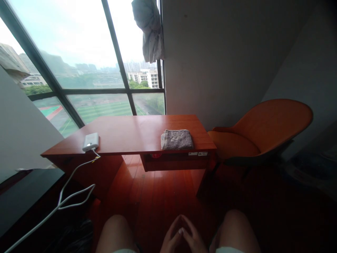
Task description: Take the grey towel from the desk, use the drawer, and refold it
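Observation:
My left hand (pixel 171 238) and my right hand (pixel 194 237) meet low in the view, between my two bare knees. Their fingers are stretched out and the tips touch, forming a peak. Neither hand holds anything. Ahead stands a reddish wooden desk (pixel 126 135), well out of reach of both hands. A folded grey towel (pixel 177 139) lies near the desk's right front edge. A white power bank (pixel 91 141) rests at the left front edge, and its white cable (pixel 68 191) hangs down and trails to the lower left.
An orange shell chair (pixel 259 133) stands to the right of the desk. A large window (pixel 86 63) is behind the desk, with a bundled curtain (pixel 149 30) at its right side. A dark low surface (pixel 23 196) sits at left. The floor (pixel 158 196) is red wood.

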A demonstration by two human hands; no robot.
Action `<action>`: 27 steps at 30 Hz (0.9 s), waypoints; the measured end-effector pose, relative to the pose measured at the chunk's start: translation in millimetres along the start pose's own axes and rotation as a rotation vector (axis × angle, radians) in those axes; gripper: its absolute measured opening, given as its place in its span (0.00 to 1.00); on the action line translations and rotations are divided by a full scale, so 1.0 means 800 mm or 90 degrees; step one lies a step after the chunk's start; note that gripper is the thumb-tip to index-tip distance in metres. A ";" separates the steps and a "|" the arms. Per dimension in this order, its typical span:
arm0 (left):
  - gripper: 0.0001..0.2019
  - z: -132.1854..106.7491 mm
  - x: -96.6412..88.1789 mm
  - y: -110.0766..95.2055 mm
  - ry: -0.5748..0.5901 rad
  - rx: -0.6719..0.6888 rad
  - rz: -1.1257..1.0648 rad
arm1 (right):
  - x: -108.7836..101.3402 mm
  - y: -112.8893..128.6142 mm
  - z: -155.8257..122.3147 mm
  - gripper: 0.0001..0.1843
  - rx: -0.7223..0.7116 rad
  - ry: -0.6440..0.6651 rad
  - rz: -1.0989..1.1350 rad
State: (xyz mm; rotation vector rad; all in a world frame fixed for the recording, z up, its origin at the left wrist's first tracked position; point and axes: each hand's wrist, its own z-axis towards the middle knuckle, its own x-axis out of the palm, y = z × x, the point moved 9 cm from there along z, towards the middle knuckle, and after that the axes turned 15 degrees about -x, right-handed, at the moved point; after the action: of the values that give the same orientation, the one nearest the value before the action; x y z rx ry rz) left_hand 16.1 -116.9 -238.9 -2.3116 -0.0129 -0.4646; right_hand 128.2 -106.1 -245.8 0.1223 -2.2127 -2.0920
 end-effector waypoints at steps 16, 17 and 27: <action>0.37 -0.001 -0.001 0.000 -0.016 0.006 -0.001 | -0.001 -0.004 0.001 0.40 -0.004 -0.006 -0.021; 0.37 -0.002 -0.001 0.000 -0.017 0.006 0.001 | -0.001 -0.005 0.001 0.39 -0.005 -0.006 -0.018; 0.38 -0.001 0.000 0.001 -0.009 0.004 0.006 | -0.001 -0.003 0.002 0.42 0.001 -0.008 0.017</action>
State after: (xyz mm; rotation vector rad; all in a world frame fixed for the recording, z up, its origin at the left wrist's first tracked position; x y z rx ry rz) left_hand 16.2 -117.9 -238.5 -2.3081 -0.0093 -0.4431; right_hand 128.6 -104.7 -248.0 0.0796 -2.2114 -2.0828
